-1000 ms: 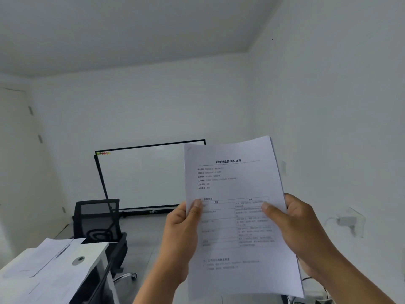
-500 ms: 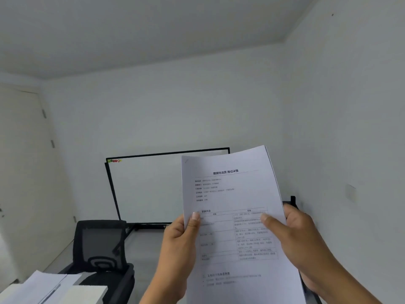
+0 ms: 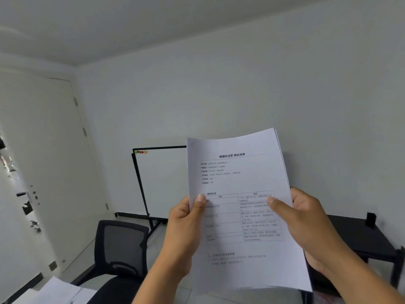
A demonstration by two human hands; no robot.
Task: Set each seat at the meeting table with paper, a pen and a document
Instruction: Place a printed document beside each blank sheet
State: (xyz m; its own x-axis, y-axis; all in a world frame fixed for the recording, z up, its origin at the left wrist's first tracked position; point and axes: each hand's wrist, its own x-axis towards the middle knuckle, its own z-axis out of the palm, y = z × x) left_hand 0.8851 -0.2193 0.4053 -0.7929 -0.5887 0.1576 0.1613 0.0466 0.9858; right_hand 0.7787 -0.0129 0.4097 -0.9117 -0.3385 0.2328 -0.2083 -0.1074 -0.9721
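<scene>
Gripping a printed document [image 3: 241, 183] upright at 5 o'clock, left hand [image 3: 184, 229] and right hand [image 3: 306, 218] pinch its side edges, thumbs in front (other fingers hidden). Small print is illegible; whiteboard [image 3: 162, 183] is half-covered, and papers [image 3: 59, 290] are cropped at 7 o'clock.

A white bench [image 3: 28, 298] shows only as a corner at the lower left with loose white sheets [image 3: 63, 290] lying on it, while a black bench [image 3: 359, 235] at the right carries a small black object [image 3: 371, 219] near its far edge.
</scene>
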